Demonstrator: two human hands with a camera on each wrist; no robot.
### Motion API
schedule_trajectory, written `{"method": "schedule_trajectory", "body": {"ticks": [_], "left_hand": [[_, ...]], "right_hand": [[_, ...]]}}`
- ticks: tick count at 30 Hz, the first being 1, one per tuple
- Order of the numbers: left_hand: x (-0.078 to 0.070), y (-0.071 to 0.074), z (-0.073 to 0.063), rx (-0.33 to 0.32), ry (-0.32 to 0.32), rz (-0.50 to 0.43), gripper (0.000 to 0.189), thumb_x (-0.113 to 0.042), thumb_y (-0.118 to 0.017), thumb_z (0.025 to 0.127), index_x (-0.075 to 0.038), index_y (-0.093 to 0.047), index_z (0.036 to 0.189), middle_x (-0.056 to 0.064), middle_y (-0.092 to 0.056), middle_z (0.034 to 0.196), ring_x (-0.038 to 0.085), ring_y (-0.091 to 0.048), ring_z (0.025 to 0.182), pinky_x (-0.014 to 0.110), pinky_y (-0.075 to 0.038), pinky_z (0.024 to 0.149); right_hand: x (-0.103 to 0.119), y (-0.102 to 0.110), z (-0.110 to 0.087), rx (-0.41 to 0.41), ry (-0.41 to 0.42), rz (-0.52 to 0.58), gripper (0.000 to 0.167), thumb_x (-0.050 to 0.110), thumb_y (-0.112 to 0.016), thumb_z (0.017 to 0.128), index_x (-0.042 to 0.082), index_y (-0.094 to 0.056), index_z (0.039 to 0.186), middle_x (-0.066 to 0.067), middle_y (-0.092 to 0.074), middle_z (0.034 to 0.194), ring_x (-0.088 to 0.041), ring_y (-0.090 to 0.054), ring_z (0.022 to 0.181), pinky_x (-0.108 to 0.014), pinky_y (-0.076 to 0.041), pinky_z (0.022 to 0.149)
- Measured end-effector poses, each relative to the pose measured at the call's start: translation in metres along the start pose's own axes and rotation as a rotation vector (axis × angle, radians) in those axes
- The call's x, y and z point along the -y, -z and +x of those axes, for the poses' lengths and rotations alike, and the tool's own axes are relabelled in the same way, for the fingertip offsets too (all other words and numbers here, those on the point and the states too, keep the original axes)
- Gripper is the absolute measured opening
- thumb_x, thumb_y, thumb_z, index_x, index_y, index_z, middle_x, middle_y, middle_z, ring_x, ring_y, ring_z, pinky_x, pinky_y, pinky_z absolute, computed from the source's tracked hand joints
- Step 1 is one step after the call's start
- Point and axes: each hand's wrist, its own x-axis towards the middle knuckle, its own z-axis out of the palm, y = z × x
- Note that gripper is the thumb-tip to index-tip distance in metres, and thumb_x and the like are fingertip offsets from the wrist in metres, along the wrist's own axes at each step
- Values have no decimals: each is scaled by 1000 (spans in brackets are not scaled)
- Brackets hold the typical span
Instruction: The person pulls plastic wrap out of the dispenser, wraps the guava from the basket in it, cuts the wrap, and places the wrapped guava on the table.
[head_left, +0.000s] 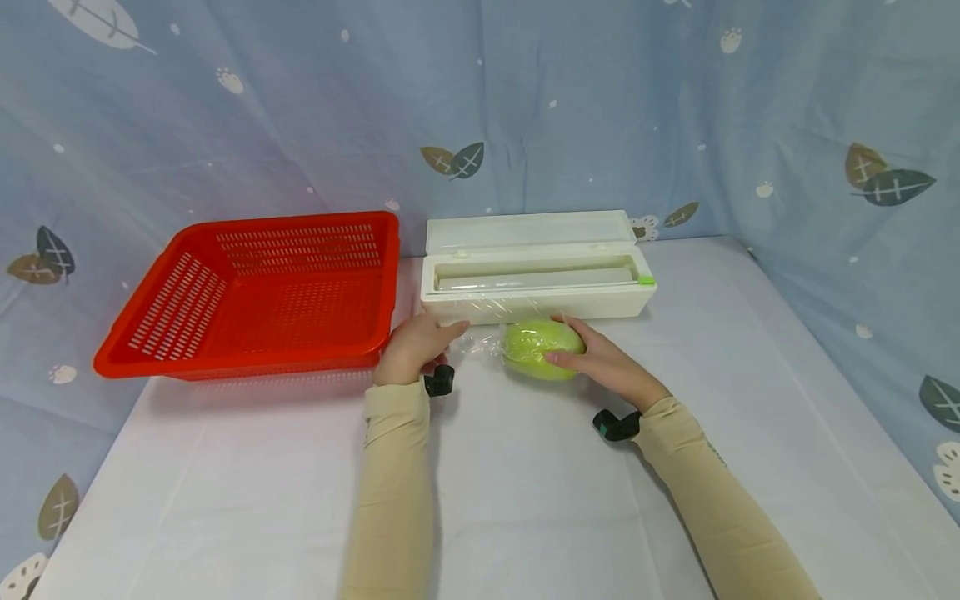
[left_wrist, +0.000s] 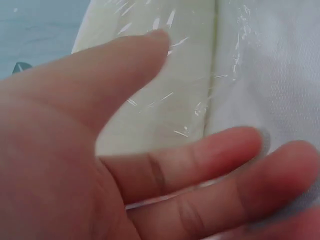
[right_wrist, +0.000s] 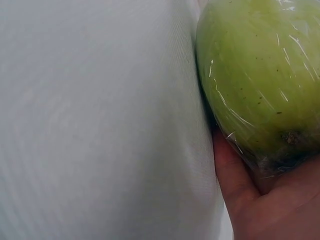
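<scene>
A pale green, oval, melon-like fruit (head_left: 534,348) lies on the table, wrapped in clear plastic film. My right hand (head_left: 617,367) grips its right end, thumb at the near side and fingers at the far side. In the right wrist view the film is stretched tight over the green fruit (right_wrist: 260,75). From its left end a loose tail of cling film (head_left: 480,342) runs toward my left hand (head_left: 415,346). The left hand (left_wrist: 75,140) has its thumb and fingers spread apart beside the film, with nothing visible between them.
Behind the fruit stands a white cling film dispenser box (head_left: 540,310), lid (head_left: 528,232) raised, a roll (head_left: 532,279) inside and a green slider (head_left: 647,281) at its right end. A red plastic basket (head_left: 300,308) stands left, close by my left hand. A patterned curtain hangs behind.
</scene>
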Motion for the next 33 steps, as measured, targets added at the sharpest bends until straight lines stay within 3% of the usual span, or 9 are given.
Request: {"method": "schedule_trajectory", "body": {"ticks": [3, 7, 14, 17, 21, 27, 33], "left_hand": [[2, -1, 3, 54, -13, -44, 44, -47, -58, 81, -3, -58, 81, 11, -60, 69, 19, -50, 49, 28, -42, 44], [2, -1, 6, 140, -85, -43, 32, -33, -58, 85, -2, -60, 78, 11, -58, 71, 17, -49, 55, 26, -41, 48], [-9, 0, 7, 285, -344, -60, 27, -25, -55, 88, -2, -64, 77, 11, -64, 77, 25, -59, 72, 30, -49, 64], [-16, 0, 4, 345, -412, -85, 26, -27, -55, 88, -4, -64, 79, 10, -64, 80, 30, -58, 79, 35, -49, 70], [-26, -2, -1, 365, -478, -41, 22, -26, -55, 88, -8, -63, 78, 5, -63, 78, 31, -57, 82, 35, -48, 73], [-40, -12, -5, 333, -576, 91, 25, -26, -54, 88, -10, -61, 70, 0, -60, 73, 20, -55, 74, 28, -45, 67], [-50, -16, -10, 347, -600, 101, 26, -26, -55, 88, -10, -61, 69, -1, -62, 70, 24, -58, 76, 27, -42, 61]], "right_hand": [[11, 0, -6, 5, 0, -2, 74, 41, -58, 83, 20, -18, 142, -4, -25, 141, -23, -27, 124, -51, -20, 100], [13, 0, -8, 1, 9, -11, 74, 39, -57, 84, 17, -18, 142, -5, -25, 141, -24, -28, 123, -52, -21, 99], [-10, -1, 6, -35, 2, -29, 76, 51, -59, 79, 25, -22, 140, 0, -31, 137, -21, -32, 120, -50, -22, 99], [-12, -2, 9, -50, 6, -57, 81, 55, -59, 77, 23, -21, 141, 1, -30, 138, -21, -32, 121, -50, -23, 99], [-11, -4, 9, -56, 9, -78, 85, 57, -58, 76, 20, -20, 142, 0, -28, 141, -20, -30, 123, -50, -23, 99], [-8, -5, 8, -73, 11, -105, 89, 60, -58, 74, 18, -20, 142, 2, -27, 141, -19, -31, 122, -48, -25, 99], [-5, -7, 7, -95, 22, -132, 91, 61, -57, 74, 15, -19, 142, -1, -30, 141, -20, -35, 120, -47, -28, 97]]}}
